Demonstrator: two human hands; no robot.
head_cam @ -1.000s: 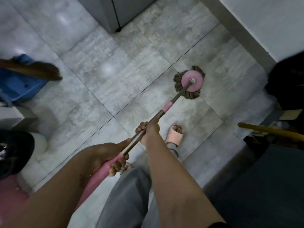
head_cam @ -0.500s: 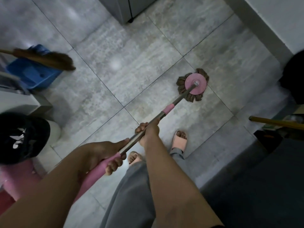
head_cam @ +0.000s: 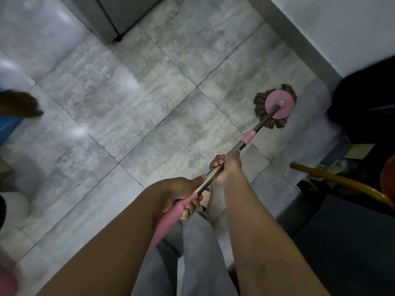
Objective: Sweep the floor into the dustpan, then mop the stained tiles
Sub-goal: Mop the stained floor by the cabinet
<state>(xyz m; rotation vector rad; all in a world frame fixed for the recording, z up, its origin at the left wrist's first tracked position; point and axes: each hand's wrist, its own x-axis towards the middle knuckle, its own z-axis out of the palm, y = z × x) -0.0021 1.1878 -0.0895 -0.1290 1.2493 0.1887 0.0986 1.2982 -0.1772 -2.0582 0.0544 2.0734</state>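
Grips pink handle end [head_cam: 171, 218] with left hand [head_cam: 177, 193], fingers wrapped round; clasps steel shaft [head_cam: 204, 183] in curled right hand [head_cam: 226, 165]. Presses spin-mop head [head_cam: 275, 105] onto tile [head_cam: 192, 135] near right wall [head_cam: 342, 28]. Leaves broom [head_cam: 21, 103] at floor's left edge: sweeping seemingly done, mopping underway.

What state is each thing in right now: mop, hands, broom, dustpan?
Mop head, flat on a tile near the wall.
Mop handle, slanted, held by both hands.
Left hand, fingers curled round the pink grip.
Right hand, grips the metal shaft nearer the mop head.
Broom, untouched at the left edge.
Dustpan, blue, untouched, mostly out of frame.
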